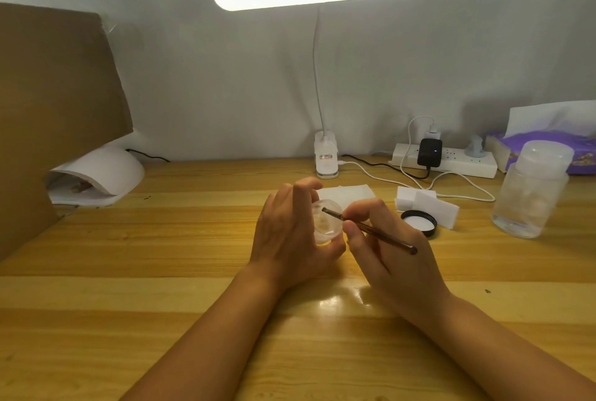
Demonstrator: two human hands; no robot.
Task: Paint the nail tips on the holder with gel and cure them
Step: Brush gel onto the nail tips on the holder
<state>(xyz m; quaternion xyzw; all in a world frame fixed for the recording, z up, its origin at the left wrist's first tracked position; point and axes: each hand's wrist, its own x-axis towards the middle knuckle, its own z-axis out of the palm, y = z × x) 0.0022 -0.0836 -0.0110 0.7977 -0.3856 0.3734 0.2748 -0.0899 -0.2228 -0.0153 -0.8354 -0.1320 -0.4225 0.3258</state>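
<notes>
My left hand (290,233) grips a small clear gel jar (326,221) at the middle of the wooden table, tilted toward me. My right hand (387,246) pinches a thin dark brush (380,232), and the brush tip reaches into the jar's mouth. The jar's black lid (419,222) lies upside down just right of my right hand. A white curing lamp (96,178) stands at the far left, and something pinkish shows inside its opening; I cannot tell what it is.
A white wipe (348,194) lies behind the jar and white foam blocks (425,204) behind the lid. A clear plastic bottle (532,191), a tissue pack (541,146), a power strip (451,163) with cables, a clip desk lamp (326,158) and a cardboard box (48,104) ring the table.
</notes>
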